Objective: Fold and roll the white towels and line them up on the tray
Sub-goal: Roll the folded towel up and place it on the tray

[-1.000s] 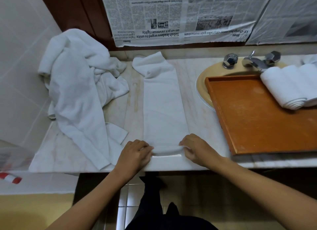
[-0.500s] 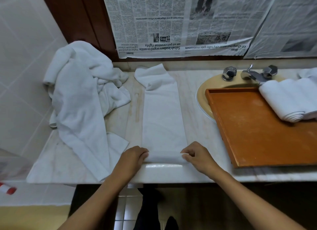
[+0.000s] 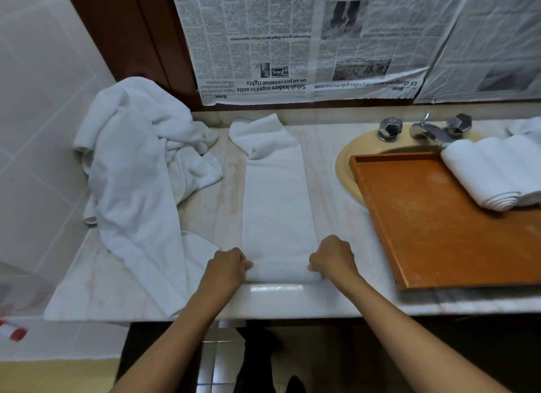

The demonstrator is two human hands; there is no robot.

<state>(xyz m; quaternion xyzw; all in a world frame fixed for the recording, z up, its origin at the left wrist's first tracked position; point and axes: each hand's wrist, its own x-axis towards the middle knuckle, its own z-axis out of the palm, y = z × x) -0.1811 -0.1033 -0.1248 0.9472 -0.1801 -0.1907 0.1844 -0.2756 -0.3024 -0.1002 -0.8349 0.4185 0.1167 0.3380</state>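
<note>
A white towel folded into a long narrow strip [image 3: 275,199] lies lengthwise on the marble counter [image 3: 328,164], its far end rumpled near the wall. Its near end is turned over into a small roll. My left hand [image 3: 227,268] grips the roll's left end with curled fingers. My right hand [image 3: 332,258] grips its right end the same way. An orange wooden tray [image 3: 439,234] sits to the right, partly over the sink. Rolled white towels [image 3: 491,173] lie side by side at the tray's far right.
A heap of loose white towels [image 3: 137,164] covers the counter's left part and hangs toward its front edge. A yellow sink [image 3: 348,158] with chrome taps [image 3: 424,127] lies behind the tray. Newspaper [image 3: 292,41] covers the wall behind. White tiles line the left wall.
Both hands have curled tighter on the towel's near end and the roll has thickened and moved slightly away from the counter's edge. The camera view has tilted down a little.
</note>
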